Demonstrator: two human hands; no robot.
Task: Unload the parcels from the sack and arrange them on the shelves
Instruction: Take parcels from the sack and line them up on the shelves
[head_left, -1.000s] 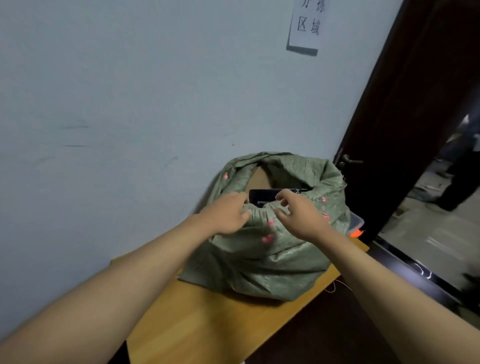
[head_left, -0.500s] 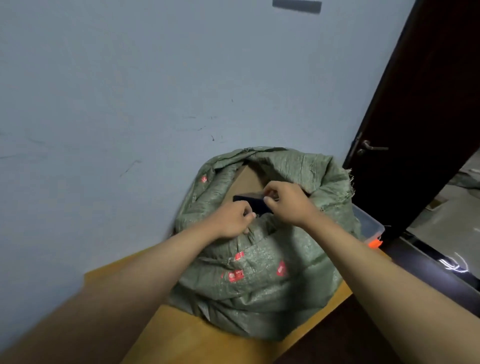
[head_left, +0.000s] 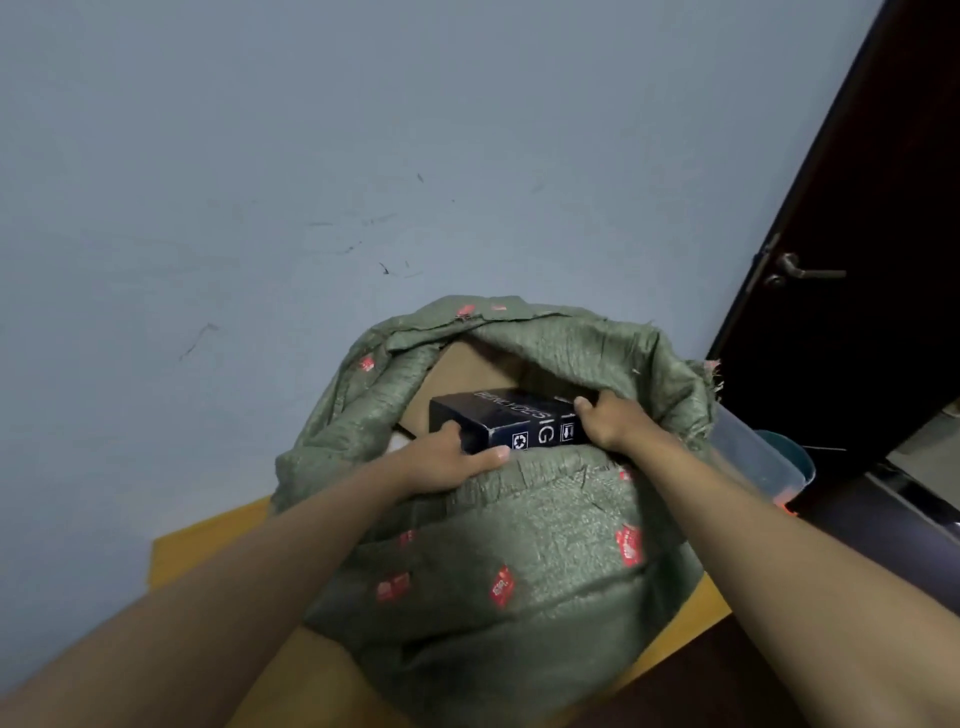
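Observation:
A green woven sack (head_left: 519, 561) with red printed marks stands open on a wooden table (head_left: 208, 545) against the wall. A black box (head_left: 506, 415) with white lettering lies in the sack's mouth, over a brown cardboard parcel (head_left: 467, 369). My left hand (head_left: 447, 462) grips the box's near left end, thumb along its front edge. My right hand (head_left: 610, 421) grips its right end, fingers curled over the top. Whatever lies deeper in the sack is hidden.
A pale blue wall (head_left: 363, 156) rises right behind the sack. A dark door (head_left: 857, 260) with a metal handle (head_left: 802, 271) stands at the right. A clear plastic bin (head_left: 753, 457) sits beside the sack on the right.
Both hands left the sack's rim and took hold of the black box, which now shows far more of itself above the opening. The view has moved closer and looks more steeply down.

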